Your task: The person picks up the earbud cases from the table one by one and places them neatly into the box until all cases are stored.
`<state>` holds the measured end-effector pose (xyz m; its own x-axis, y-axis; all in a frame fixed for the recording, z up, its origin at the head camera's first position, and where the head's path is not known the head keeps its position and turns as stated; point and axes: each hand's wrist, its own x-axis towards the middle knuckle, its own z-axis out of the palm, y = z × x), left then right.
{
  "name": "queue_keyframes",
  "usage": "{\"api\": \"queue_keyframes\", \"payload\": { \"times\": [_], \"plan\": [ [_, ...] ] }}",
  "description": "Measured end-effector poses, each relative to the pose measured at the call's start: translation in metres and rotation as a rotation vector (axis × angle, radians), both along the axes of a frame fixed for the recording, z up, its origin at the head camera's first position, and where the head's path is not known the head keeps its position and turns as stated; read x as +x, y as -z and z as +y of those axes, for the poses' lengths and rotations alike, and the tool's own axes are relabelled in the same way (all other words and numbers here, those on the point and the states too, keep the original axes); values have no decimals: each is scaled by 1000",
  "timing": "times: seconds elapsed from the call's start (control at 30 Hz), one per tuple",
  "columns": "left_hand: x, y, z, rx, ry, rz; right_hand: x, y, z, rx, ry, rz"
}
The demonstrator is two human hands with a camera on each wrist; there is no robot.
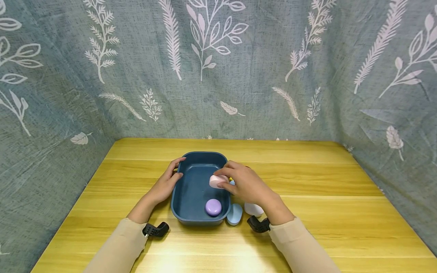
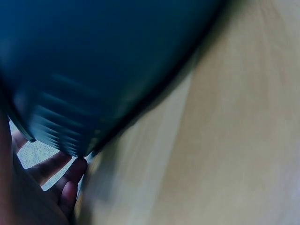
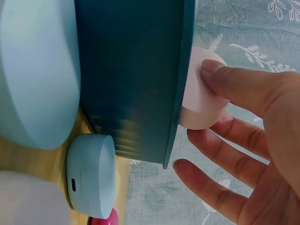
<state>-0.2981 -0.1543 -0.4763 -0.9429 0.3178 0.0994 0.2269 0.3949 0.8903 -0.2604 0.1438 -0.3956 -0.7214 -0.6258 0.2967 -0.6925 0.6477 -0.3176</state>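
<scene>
A dark blue rectangular bin (image 1: pixel 192 185) stands on the table. At its left rim, my left hand (image 1: pixel 166 184) holds on with thumb and index finger, while other fingers (image 2: pixel 49 167) lie against the outer wall in the left wrist view. My right hand (image 1: pixel 245 182) pinches a pale pink, smooth, round-sided block (image 1: pixel 217 181) between thumb and fingers, over the bin's right side. In the right wrist view the pink block (image 3: pixel 204 93) partly disappears behind the rim. Inside the bin, near the front right corner, lies a round purple object (image 1: pixel 213 207).
Right of the bin are a light blue oval object (image 1: pixel 235 214) and a white one (image 1: pixel 253 209), partly under my right forearm. A smaller light blue object (image 3: pixel 91 174) with a dark slot stands by the bin, with something bright pink (image 3: pixel 107 219) beside it. A patterned curtain (image 1: pixel 211 94) hangs behind.
</scene>
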Motion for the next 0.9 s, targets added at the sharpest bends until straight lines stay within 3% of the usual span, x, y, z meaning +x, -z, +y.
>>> {"api": "queue_keyframes", "payload": {
  "times": [0.9],
  "plan": [
    [-1,4,0,6,-8,4,1,11,-8,33,8,-35]
  ]
}}
